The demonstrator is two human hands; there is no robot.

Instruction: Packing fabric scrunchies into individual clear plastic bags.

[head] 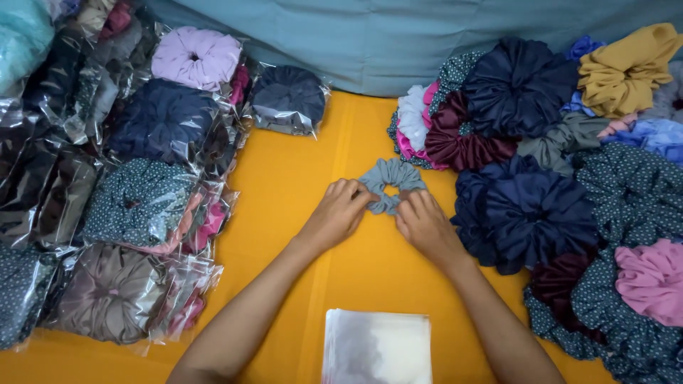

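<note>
Lying on the yellow cloth-covered counter (pixel 299 185): small grey-blue ruffled fabric scrunchie (pixel 390 184), just ahead of both hands. Pinching its near edge, left hand (pixel 340 210) and right hand (pixel 424 222) both closed, equally near. Flanking: bagged scrunchies (pixel 142 199), loose scrunchie heap (pixel 541 199).

A small packing workplace: left of the hands lie bagged scrunchies (pixel 142 206), right loose scrunchies (pixel 541 213), below clear bags (pixel 377 348).

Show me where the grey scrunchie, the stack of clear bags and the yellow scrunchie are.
grey scrunchie (pixel 390 176): head view, on its upper ruffle.
stack of clear bags (pixel 377 348): head view, middle of top bag.
yellow scrunchie (pixel 622 67): head view, on its folds.
</note>
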